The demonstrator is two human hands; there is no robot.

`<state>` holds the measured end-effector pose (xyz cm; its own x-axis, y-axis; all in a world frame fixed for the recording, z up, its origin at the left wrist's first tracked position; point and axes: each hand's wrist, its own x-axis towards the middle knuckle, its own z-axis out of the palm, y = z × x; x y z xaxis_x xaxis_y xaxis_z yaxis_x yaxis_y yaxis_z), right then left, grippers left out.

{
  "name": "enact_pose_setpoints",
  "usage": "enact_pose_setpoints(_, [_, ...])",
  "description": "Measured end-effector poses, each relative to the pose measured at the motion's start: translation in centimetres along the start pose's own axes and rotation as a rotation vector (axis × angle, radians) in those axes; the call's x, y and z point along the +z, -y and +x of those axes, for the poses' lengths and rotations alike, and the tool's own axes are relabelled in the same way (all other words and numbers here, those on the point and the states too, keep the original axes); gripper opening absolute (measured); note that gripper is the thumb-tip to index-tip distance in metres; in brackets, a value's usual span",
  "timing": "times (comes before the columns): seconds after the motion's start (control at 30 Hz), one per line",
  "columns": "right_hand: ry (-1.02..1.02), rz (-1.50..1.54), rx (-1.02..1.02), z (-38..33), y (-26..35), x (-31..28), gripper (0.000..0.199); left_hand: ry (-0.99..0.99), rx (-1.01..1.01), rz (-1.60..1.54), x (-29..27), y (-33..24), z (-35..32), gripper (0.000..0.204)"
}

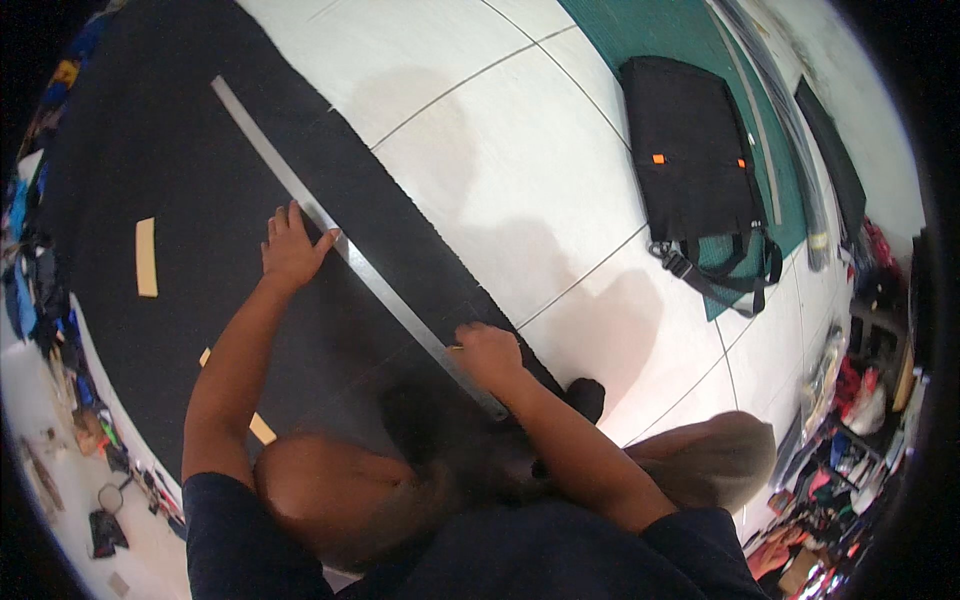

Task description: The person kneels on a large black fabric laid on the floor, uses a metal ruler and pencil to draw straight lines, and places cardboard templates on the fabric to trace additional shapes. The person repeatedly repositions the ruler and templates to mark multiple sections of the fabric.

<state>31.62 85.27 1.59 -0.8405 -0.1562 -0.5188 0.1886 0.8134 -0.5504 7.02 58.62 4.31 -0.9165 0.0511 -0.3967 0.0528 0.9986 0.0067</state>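
A long metal ruler (385,287) lies slantwise on a wide sheet of black fabric (300,345). My left hand (293,248) presses on the ruler near its middle, its fingers spread and its thumb across the metal. Lower down, my right hand (488,355) is closed beside the ruler's right edge. A small yellowish tip pokes out of its fingers toward the metal; the rest of that thing is hidden.
Pale yellow strips, one of them a flat strip (147,257), lie on the fabric at the left. White floor tiles (500,150) border the fabric. A black bag (690,145) with straps rests on a green mat (625,30). Cluttered items (860,400) line the right side.
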Motion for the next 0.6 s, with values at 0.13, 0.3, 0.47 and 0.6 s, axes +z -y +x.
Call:
enact_pose_setpoints(0.13, [-0.284, 0.105, -0.127, -1.3, 1.0, 3.4, 0.035, -0.151, 0.186, -0.050, 5.3, 3.5, 2.1, 0.113])
enact_pose_setpoints(0.3, [-0.459, 0.080, 0.102, -2.4, 1.1, 4.0, 0.035, -0.068, 0.194, -0.008, 3.8, 1.1, 2.8, 0.133])
enact_pose_setpoints(0.47, [-0.384, 0.119, 0.201, -1.5, -0.4, 1.1, 0.035, 0.038, 0.233, 0.021, 1.8, -0.2, 4.3, 0.141])
enact_pose_setpoints(0.6, [-0.367, 0.066, 0.246, -1.0, -0.9, 1.8, 0.038, 0.012, 0.269, -0.027, 0.7, -0.6, 4.8, 0.136])
